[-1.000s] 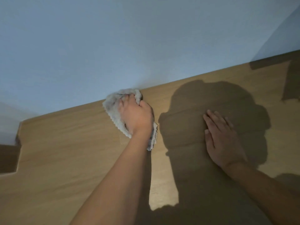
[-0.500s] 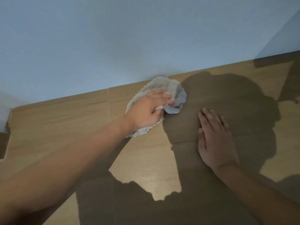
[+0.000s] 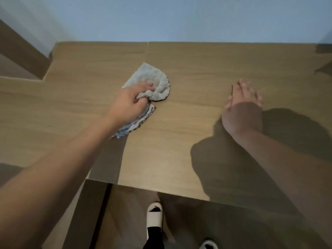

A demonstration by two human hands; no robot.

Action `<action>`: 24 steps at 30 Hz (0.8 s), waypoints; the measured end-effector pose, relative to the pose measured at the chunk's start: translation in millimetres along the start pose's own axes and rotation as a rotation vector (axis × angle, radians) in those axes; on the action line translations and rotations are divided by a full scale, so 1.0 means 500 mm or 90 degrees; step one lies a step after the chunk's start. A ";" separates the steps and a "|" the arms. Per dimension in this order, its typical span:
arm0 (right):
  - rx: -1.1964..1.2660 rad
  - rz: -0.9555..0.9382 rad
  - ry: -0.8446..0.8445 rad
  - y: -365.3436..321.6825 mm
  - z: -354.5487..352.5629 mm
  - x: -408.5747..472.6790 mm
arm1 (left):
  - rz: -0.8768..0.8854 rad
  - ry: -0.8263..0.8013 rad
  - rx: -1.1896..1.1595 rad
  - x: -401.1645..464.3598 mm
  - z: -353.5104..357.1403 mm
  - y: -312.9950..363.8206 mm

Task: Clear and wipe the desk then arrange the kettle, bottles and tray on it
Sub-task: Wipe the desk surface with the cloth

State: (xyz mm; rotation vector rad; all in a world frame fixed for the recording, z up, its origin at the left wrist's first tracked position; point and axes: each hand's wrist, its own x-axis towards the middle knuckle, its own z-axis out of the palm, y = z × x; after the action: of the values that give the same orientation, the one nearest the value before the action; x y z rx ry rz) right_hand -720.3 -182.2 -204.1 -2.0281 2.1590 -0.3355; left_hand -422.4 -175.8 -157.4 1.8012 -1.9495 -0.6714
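Note:
A crumpled grey cloth [image 3: 152, 83] lies on the wooden desk [image 3: 197, 65], left of the middle. My left hand [image 3: 129, 105] grips the cloth and presses it onto the desktop. To the right, my right hand [image 3: 242, 105] rests flat on the desk with its fingers stretched out and nothing in it. No kettle, bottle or tray is in view.
A pale blue wall [image 3: 161, 18] runs along the desk's far edge. The desk has a notch cut at its far left corner [image 3: 45, 69]. Below the front edge I see the floor and my feet in white slippers [image 3: 155, 218].
My left hand has drawn the cloth away from the wall toward the desk's middle. The camera has tilted down, so the front edge and my feet now show. The right hand stays flat.

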 end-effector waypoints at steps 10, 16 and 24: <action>0.062 -0.017 0.019 0.000 -0.011 -0.009 | 0.099 0.026 -0.038 -0.330 0.210 0.183; 0.156 -0.030 0.052 0.082 -0.073 -0.101 | -0.329 0.337 -0.107 -0.286 0.018 0.045; 0.002 0.035 0.011 0.297 -0.095 -0.123 | -0.009 0.087 0.012 -0.354 0.350 0.352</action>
State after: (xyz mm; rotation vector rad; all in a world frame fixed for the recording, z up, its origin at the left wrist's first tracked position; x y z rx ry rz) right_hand -871.4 -110.1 -200.7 -1.9661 2.2180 -0.3506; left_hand -651.1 23.1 -188.2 1.8234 -1.8602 -0.5219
